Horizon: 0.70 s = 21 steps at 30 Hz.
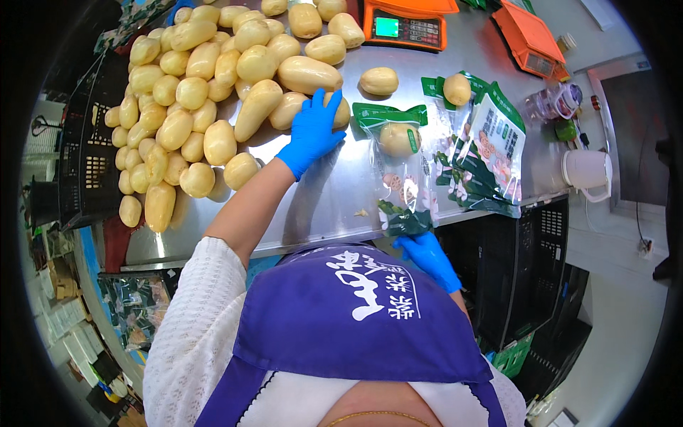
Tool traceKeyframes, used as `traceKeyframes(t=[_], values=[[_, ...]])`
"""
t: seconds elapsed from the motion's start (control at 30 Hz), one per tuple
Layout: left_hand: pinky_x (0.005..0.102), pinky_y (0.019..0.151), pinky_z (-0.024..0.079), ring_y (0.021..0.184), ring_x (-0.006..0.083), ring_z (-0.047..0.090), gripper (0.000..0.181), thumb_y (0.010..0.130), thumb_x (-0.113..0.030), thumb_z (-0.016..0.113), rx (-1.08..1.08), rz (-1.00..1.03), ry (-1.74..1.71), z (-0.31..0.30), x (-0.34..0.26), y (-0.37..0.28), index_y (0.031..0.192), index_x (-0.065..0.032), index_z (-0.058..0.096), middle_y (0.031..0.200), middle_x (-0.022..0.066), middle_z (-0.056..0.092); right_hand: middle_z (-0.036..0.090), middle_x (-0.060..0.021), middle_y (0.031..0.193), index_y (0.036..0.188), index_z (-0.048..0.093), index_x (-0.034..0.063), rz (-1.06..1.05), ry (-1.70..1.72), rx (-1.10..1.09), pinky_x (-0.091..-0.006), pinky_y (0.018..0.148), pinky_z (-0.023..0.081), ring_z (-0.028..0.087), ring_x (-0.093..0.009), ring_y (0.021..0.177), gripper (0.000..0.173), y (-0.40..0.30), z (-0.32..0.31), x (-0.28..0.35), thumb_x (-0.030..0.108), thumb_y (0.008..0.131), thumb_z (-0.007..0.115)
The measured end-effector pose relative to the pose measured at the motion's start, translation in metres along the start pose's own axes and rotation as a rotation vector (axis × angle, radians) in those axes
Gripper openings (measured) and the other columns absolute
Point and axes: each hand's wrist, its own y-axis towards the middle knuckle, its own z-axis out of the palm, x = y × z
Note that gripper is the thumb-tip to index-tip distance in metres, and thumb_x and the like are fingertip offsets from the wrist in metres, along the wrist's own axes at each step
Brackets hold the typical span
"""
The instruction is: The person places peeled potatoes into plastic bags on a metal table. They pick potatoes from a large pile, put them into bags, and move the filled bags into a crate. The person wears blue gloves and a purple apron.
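Note:
My left hand [314,133], in a blue glove, lies over a peeled lotus root segment [341,111] at the right side of the pile. Its fingers reach across the top and the thumb is at the near side. My right hand [431,260], gloved in blue too, is at the table's front edge, against the lower end of a clear printed bag [406,187]. Its fingertips are partly hidden, so its grip is unclear. Inside that bag, near the green end, sits a lotus root segment [397,140]. Many more lotus root segments [176,129] cover the table's left part.
On the steel table [299,213] lie printed bags [488,149], a lone segment [379,81] and another atop the bags [457,89]. Orange scales [408,26] stand at the back. A bottle [555,101] and white kettle [587,169] are right. Black crates [515,272] stand below.

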Motion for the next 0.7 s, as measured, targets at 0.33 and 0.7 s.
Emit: traceKeyframes(t=[0.33,0.7], values=[[0.0383,0.096,0.048,0.119,0.0264,0.053,0.072,0.075,-0.018,0.080,-0.072,0.073,-0.901,-0.026,-0.041,0.001,0.136,-0.0091,0.045,0.133,0.0131,0.050,0.064,-0.0076,0.089,0.118,0.058,0.0022,-0.175,0.223,-0.530,-0.0250,0.063,0.047,0.058,-0.013,0.072,0.029,-0.064,-0.070,0.057,0.016,0.093,0.057],[0.0458,0.097,0.042,0.118,0.0407,0.046,0.075,0.074,-0.034,0.079,0.111,0.601,-0.626,-0.052,-0.158,-0.072,0.134,-0.0076,0.044,0.130,0.0231,0.043,0.046,-0.0128,0.136,0.145,0.033,0.0060,-0.512,0.887,-0.442,-0.0385,0.101,0.044,0.048,-0.027,0.125,0.084,-0.060,-0.035,0.049,0.016,0.074,0.076]])
